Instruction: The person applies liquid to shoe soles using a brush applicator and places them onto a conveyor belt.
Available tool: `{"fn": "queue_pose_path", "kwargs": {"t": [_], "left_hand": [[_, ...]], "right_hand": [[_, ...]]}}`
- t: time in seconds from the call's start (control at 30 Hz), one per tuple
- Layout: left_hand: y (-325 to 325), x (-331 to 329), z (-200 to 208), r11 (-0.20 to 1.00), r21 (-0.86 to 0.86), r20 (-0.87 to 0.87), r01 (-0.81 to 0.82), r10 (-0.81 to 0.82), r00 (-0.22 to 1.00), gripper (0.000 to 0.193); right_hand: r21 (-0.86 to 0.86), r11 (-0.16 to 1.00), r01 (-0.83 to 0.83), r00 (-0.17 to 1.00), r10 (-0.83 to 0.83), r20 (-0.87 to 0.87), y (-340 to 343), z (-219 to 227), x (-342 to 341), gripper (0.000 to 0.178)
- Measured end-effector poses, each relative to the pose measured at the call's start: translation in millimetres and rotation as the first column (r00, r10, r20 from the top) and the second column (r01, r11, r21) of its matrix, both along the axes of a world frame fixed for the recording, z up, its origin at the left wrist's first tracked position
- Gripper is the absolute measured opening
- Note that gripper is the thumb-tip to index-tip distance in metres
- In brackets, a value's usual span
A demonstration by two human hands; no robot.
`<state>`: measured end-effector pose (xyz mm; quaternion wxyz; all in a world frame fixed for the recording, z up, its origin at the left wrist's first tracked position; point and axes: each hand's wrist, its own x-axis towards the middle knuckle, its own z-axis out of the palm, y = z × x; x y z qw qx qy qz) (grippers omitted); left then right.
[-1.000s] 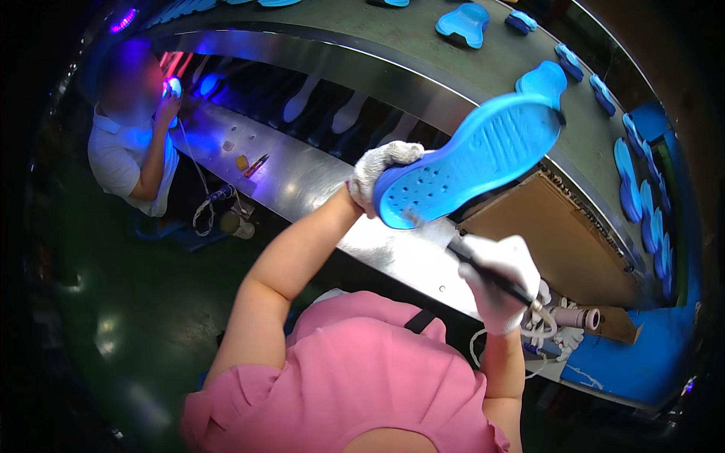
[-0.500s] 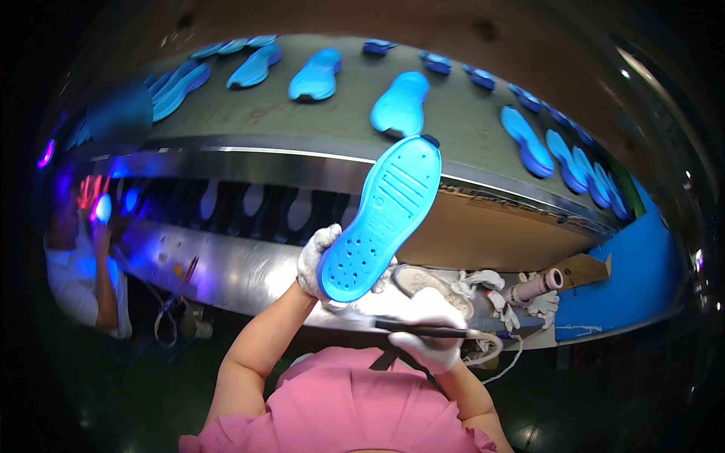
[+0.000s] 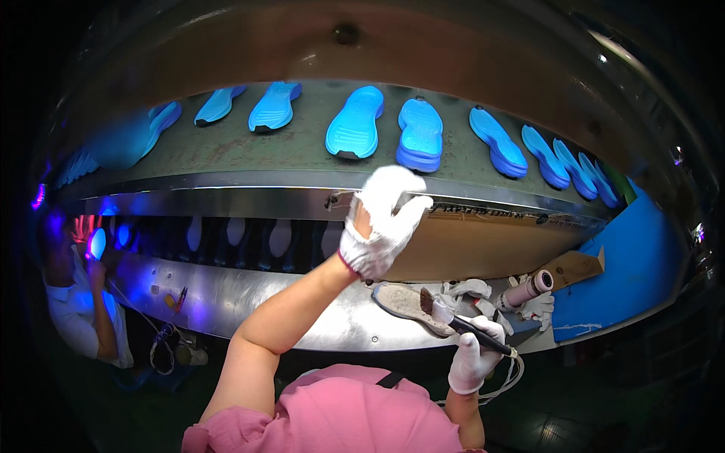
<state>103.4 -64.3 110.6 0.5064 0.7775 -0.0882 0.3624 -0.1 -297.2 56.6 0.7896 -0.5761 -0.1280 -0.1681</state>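
Note:
My left hand point(image 3: 385, 223), in a white glove, is raised at the front edge of the conveyor belt with thumb and fingers apart and nothing between them. Just beyond its fingers lies a blue shoe sole point(image 3: 420, 128), heel and toe in line with the belt's depth. Another blue sole point(image 3: 356, 124) rests to its left. My right hand point(image 3: 477, 355), also gloved, is closed round the black handle of a brush point(image 3: 483, 334) with a thin hose at its rear end. The brush's dark bristles are over a worn greyish sole-shaped pad point(image 3: 411, 303) on the metal ledge.
Several more blue soles point(image 3: 498, 143) lie along the green belt point(image 3: 302, 158). White gloves point(image 3: 472, 289), a pink bottle point(image 3: 527, 291) and a cardboard piece point(image 3: 578, 268) sit at the ledge's right, beside a blue panel point(image 3: 627, 279). A co-worker point(image 3: 87, 302) stands at far left.
My left hand has let go of the blue sole and moved up to the belt edge. My right hand has moved right, turning the brush tip up over the worn pad.

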Motion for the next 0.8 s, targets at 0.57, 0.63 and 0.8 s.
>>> {"fn": "queue_pose_path", "kwargs": {"t": [0.57,0.63,0.8], "left_hand": [[128.4,-10.3,17.8,0.779,0.477,0.001,-0.406,0.462,0.887,0.024],[130.4,-35.6,16.2,0.794,0.425,0.044,-0.434,0.461,0.886,0.024],[104.3,-128.4,3.7,0.554,-0.823,0.124,0.126,-0.04,0.991,0.04]], "right_hand": [[0.107,0.985,-0.134,0.971,0.152,-0.184,27.0,-34.8,30.9,0.023],[0.127,0.986,-0.106,0.972,0.13,-0.197,30.4,-39.1,38.1,0.021],[0.227,0.973,-0.042,0.943,0.114,-0.312,32.4,-34.6,57.5,0.011]]}}
